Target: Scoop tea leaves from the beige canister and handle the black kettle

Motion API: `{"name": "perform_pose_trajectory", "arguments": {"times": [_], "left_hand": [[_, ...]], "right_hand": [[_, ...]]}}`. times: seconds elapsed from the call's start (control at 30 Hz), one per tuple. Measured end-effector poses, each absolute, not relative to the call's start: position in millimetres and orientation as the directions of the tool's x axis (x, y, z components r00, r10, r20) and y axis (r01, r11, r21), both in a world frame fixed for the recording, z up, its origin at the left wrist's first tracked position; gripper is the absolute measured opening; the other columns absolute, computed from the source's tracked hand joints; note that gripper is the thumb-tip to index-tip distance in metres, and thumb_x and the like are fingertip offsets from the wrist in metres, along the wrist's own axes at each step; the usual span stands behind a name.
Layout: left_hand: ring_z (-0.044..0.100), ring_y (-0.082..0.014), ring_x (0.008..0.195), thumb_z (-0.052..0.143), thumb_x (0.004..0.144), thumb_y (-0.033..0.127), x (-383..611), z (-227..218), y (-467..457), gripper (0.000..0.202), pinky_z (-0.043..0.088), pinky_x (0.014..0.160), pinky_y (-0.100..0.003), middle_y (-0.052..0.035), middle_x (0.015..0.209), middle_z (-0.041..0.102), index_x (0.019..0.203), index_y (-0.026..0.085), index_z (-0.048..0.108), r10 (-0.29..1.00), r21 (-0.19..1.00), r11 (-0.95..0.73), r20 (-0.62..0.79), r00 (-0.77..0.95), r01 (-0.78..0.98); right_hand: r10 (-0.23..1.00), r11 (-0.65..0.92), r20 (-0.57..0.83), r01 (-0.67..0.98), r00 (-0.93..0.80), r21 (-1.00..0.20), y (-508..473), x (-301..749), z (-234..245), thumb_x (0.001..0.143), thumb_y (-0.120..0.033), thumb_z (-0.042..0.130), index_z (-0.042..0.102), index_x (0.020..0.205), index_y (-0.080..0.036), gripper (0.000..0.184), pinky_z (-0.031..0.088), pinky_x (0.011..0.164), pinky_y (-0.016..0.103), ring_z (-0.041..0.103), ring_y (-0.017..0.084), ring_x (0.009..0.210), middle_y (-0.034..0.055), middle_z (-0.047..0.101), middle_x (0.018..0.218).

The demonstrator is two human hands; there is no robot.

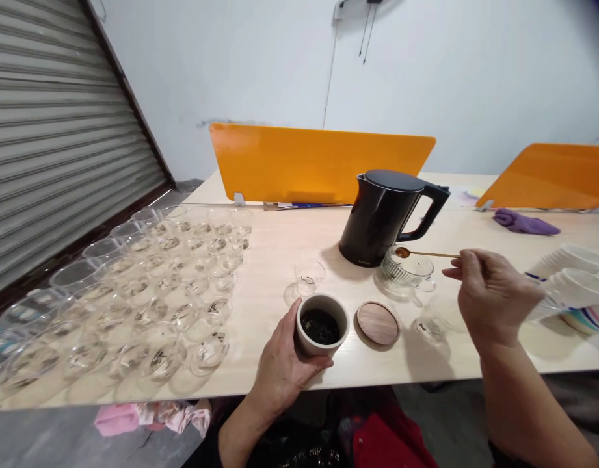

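Observation:
My left hand (287,361) is wrapped round a pale ceramic canister (323,348) near the table's front edge, tilted toward me, with dark dried leaves inside. Between the fingertips of my right hand (494,292) is the thin handle of a small golden spoon (433,255). The spoon's bowl is over a ribbed clear glass cup (406,276) with a handle. A round wooden lid (378,323) lies flat beside the canister. Just behind the canister stands a small clear plastic cup (309,278) with a few dark leaves at its bottom.
A black electric kettle (380,218) stands behind the glass cup. Rows of clear cups (153,305) holding dark leaves fill the left side. Stacked white cups (579,279) and a purple cloth (526,222) are at the right. Orange dividers (319,166) run along the back.

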State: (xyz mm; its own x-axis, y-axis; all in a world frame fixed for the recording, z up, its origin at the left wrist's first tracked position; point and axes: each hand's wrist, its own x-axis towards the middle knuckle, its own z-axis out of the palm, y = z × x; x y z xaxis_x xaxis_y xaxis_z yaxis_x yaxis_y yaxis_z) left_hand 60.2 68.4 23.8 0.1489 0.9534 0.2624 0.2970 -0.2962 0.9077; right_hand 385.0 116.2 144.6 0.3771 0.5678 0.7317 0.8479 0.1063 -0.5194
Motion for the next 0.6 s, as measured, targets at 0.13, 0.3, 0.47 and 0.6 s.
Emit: {"name": "perform_pose_trajectory", "arguments": {"times": [0.13,0.3,0.47,0.6], "left_hand": [[0.050,-0.0352,0.143,0.090,0.073,0.042,60.6,21.3,68.6,0.102,0.039,0.120,-0.054,-0.0119,0.154,0.054,0.157,0.027,0.034,0.958,0.914,-0.282,0.252,0.137,0.291],[0.049,-0.0347,0.144,0.090,0.073,0.043,60.4,20.4,69.0,0.102,0.038,0.121,-0.053,-0.0111,0.153,0.054,0.157,0.027,0.035,0.958,0.911,-0.284,0.253,0.137,0.300],[0.049,-0.0335,0.143,0.090,0.074,0.043,60.5,23.3,68.3,0.100,0.038,0.121,-0.052,-0.0100,0.153,0.055,0.157,0.028,0.035,0.957,0.911,-0.285,0.253,0.140,0.297],[0.048,-0.0338,0.145,0.090,0.073,0.041,60.5,23.2,68.3,0.101,0.036,0.122,-0.053,-0.0102,0.155,0.053,0.157,0.028,0.035,0.958,0.907,-0.284,0.253,0.136,0.312]], "right_hand": [[0.623,0.002,0.742,0.947,0.249,-0.320,130.4,404.2,134.3,0.100,-0.034,0.052,0.074,0.095,-0.020,0.027,0.046,0.067,0.031,0.074,0.023,0.073,0.0058,0.075,0.077],[0.733,-0.166,0.643,0.975,0.222,-0.147,137.7,408.8,128.4,0.099,-0.033,0.051,0.079,0.100,-0.022,0.030,0.036,0.061,0.033,0.069,0.026,0.080,0.0103,0.079,0.098],[0.785,-0.259,0.567,0.964,0.250,-0.066,127.0,411.5,129.0,0.101,-0.039,0.051,0.080,0.103,-0.025,0.032,0.028,0.055,0.031,0.065,0.022,0.075,0.0056,0.079,0.105],[0.758,-0.230,0.625,0.973,0.187,-0.011,115.3,413.7,130.1,0.101,-0.044,0.052,0.079,0.108,-0.024,0.034,0.031,0.055,0.032,0.067,0.023,0.077,0.0075,0.078,0.103]]}}
